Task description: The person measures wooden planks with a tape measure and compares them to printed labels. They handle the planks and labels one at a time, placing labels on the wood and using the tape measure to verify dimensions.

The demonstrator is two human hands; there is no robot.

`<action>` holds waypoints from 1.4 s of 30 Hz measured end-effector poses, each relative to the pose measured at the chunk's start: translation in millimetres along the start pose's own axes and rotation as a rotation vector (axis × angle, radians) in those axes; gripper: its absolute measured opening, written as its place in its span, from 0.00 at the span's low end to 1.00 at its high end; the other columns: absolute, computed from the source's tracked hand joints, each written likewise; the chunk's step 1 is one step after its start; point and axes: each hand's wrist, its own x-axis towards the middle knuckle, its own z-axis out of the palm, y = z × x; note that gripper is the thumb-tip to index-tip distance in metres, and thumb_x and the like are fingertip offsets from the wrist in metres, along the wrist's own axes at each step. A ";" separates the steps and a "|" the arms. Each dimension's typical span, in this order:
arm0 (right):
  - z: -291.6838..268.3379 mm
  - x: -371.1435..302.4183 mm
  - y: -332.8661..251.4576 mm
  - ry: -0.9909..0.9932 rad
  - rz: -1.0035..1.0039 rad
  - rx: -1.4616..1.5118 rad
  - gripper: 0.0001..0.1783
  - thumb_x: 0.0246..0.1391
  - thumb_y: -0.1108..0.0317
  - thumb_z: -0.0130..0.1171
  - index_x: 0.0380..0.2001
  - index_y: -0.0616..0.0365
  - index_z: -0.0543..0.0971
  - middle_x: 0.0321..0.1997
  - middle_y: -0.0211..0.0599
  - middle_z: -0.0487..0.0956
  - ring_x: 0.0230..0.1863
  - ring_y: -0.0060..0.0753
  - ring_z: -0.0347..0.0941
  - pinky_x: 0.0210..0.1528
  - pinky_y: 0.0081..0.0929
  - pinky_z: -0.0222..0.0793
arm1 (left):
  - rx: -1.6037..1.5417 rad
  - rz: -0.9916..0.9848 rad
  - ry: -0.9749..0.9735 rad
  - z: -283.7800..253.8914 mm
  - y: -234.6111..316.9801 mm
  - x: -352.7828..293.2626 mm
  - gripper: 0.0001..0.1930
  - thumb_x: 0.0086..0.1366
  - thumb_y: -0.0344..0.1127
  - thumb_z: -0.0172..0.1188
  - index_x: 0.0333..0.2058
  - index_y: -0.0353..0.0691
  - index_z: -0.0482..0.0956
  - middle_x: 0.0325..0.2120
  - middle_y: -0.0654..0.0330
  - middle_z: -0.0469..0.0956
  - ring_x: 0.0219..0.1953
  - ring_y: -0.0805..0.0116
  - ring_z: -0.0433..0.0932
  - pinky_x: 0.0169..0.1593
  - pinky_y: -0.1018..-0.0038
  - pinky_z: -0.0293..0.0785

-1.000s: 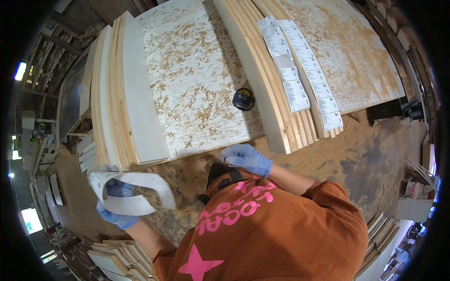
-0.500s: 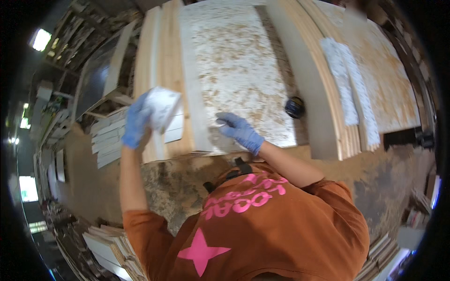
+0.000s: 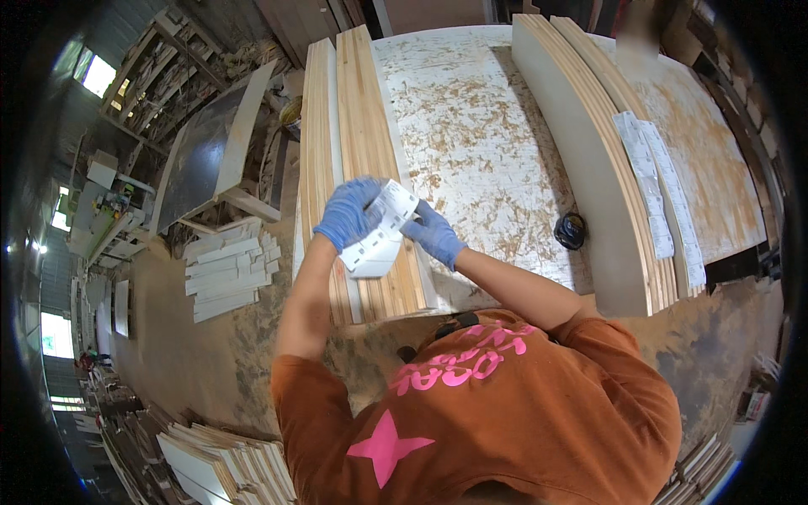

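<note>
Blue-gloved left hand point(image 3: 349, 215) clamps fingers on white label strip point(image 3: 383, 237), above left board stack point(image 3: 366, 109). Right hand point(image 3: 436, 237) meets strip's right edge; whether fingertips pinch, cannot tell. Best handled lightly by edges, without creasing.

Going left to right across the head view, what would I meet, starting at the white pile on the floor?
Pile of white strips, left hand, held label strip, right hand, dark tape measure, two more label strips.
</note>
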 end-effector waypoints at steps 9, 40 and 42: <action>-1.9 -2.3 -2.8 -0.058 -0.044 0.206 0.39 0.53 0.65 0.57 0.64 0.59 0.51 0.58 0.42 0.67 0.56 0.35 0.66 0.56 0.28 0.63 | 0.059 0.084 -0.044 6.6 1.4 -1.5 0.28 0.52 0.33 0.55 0.55 0.40 0.68 0.49 0.49 0.71 0.54 0.49 0.66 0.59 0.61 0.60; -160.1 -48.2 69.9 0.517 0.483 0.197 0.31 0.47 0.79 0.56 0.58 0.58 0.65 0.39 0.38 0.77 0.37 0.29 0.73 0.37 0.22 0.71 | 0.014 -0.066 -0.056 4.0 3.5 0.9 0.25 0.57 0.36 0.57 0.54 0.44 0.70 0.51 0.55 0.72 0.57 0.56 0.66 0.62 0.65 0.58; -165.2 -47.3 82.9 0.536 0.429 0.099 0.30 0.46 0.79 0.55 0.57 0.57 0.68 0.38 0.37 0.77 0.35 0.27 0.73 0.34 0.21 0.70 | 0.030 -0.050 -0.052 5.2 2.5 1.3 0.25 0.56 0.37 0.59 0.54 0.45 0.70 0.50 0.55 0.72 0.57 0.56 0.66 0.62 0.65 0.58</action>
